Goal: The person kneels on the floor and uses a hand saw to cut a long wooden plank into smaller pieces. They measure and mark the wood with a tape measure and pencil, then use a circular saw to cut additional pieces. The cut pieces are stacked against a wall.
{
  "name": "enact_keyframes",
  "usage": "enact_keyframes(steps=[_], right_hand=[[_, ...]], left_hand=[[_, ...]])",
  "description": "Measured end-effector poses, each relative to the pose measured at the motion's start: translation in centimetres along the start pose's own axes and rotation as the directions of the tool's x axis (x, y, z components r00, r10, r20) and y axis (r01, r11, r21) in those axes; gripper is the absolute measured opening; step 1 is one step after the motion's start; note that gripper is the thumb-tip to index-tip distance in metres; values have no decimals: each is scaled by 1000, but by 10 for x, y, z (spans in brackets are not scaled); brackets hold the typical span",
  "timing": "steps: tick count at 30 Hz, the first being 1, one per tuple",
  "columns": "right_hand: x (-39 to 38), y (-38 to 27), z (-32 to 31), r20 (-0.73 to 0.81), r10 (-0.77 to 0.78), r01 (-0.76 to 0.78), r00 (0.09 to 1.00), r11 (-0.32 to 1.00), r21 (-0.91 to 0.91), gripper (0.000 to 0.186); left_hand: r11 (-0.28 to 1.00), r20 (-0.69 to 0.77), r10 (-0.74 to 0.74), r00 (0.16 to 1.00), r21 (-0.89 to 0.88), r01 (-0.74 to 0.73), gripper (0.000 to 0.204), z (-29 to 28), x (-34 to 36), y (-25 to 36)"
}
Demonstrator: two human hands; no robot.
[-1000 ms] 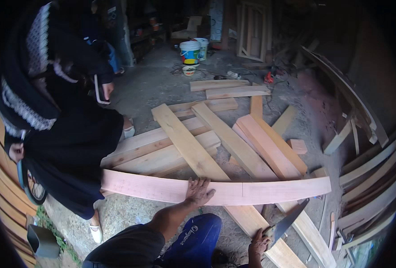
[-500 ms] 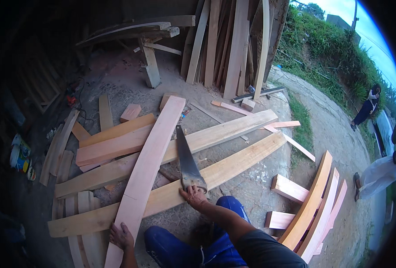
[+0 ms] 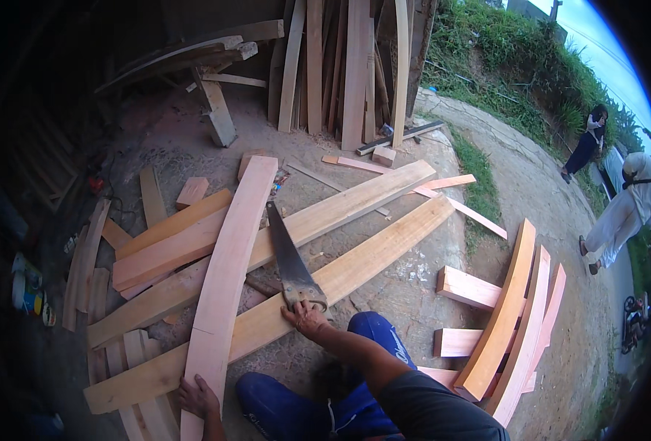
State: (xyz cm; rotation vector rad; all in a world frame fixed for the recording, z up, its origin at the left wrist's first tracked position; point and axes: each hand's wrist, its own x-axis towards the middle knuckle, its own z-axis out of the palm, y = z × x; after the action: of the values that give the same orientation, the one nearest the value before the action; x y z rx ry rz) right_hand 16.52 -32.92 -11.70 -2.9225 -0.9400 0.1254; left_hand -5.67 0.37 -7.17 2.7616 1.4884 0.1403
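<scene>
A long, curved pinkish plank (image 3: pixel 226 283) lies across two pale wooden beams, with a dark pencil-like line across its lower part. My left hand (image 3: pixel 198 397) grips this plank by its left edge near the close end. My right hand (image 3: pixel 307 317) is closed on the handle of a handsaw (image 3: pixel 288 253), to the right of the plank. The saw's dark blade points away from me over the beams, apart from the marked line. Under the handle runs the nearer pale beam (image 3: pixel 384 250); the farther pale beam (image 3: pixel 347 202) lies behind it.
Several curved orange and pink pieces (image 3: pixel 498 316) lie on blocks at the right. Tall boards (image 3: pixel 355 73) lean against the back wall, near a wooden trestle (image 3: pixel 219 114). Offcuts (image 3: pixel 193 192) lie at the left. Two people (image 3: pixel 623 209) stand on the path at far right.
My view has swung to the right, so the scene sits further left and more of the person in white shows. Both hands keep their holds on the plank and the handsaw.
</scene>
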Motion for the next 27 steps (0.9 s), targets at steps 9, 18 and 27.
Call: enact_keyframes(steps=[9,18,27], right_hand=[[-1,29,29,-52,-25,25,998,1000,6,84],[2,23,30,139,-27,43,990,993,-110,93],[12,54,83,-18,-181,169,983,946,-278,100]], left_hand=[[980,-17,58,998,-191,-60,76,-19,13,10],[972,56,5,998,-233,9,76,-7,-9,-11],[975,117,6,993,-220,20,78,-19,-4,-6]])
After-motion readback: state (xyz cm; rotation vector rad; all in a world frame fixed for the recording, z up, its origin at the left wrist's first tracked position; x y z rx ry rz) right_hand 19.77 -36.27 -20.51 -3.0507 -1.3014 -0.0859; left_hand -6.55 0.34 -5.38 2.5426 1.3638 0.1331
